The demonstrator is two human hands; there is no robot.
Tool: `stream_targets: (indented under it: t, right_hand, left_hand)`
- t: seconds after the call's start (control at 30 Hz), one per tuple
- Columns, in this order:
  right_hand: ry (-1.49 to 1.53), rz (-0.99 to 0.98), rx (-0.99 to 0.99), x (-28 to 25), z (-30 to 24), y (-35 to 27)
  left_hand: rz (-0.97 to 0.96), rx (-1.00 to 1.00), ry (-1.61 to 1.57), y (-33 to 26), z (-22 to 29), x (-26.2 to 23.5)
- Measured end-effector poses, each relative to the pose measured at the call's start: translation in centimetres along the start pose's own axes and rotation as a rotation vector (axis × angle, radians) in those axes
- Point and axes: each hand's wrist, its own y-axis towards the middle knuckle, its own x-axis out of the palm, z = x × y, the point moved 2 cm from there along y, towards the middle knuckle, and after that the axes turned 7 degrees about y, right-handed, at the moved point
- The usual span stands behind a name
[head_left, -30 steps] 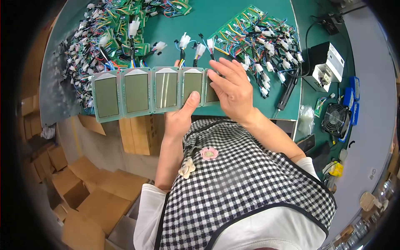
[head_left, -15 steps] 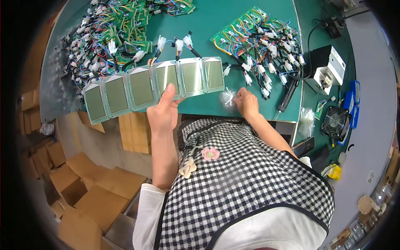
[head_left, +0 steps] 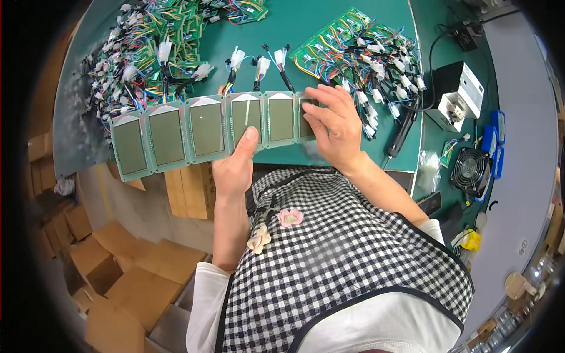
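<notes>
Across the dark green work table (head_left: 329, 41), a row of six grey display panels in pale green frames (head_left: 206, 132) hangs partly past the near edge, over brown cardboard boxes (head_left: 112, 276) on the floor. The left hand (head_left: 235, 167) pinches the row from below, thumb pressed on the fourth panel; the right hand (head_left: 332, 123) lies flat with fingers spread over the last panel at the right end, pressing rather than closing on it. Held at only two places, the long row looks likely to sag or tip at its free left end and slide off toward the boxes. Tangled green circuit boards with coloured wires (head_left: 365, 59) crowd just behind the right hand, and another heap (head_left: 147, 53) sits behind the left end. A black electric screwdriver (head_left: 400, 132) lies near, a small black fan (head_left: 469, 172) farther right.
</notes>
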Motion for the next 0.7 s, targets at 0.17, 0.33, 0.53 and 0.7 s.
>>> stream_targets:
  t: [0.17, 0.33, 0.53, 0.7]
  right_hand:
    - [0.157, 0.017, 0.136, 0.3, -0.2, 0.8]
    - [-0.061, -0.098, 0.052, 0.5, -0.2, 1.5]
    - [0.037, -0.007, 0.011, 0.4, 0.5, 0.4]
    - [-0.112, 0.039, 0.209, 0.6, 0.5, 0.2]
  left_hand:
    - [0.019, -0.031, -0.066, 0.4, 0.1, -0.6]
    - [0.0, -0.004, -0.062, 0.4, 0.3, -0.5]
    - [0.011, -0.041, -0.127, 0.3, 0.1, -0.4]
    - [0.015, 0.003, -0.087, 0.4, 0.7, -0.3]
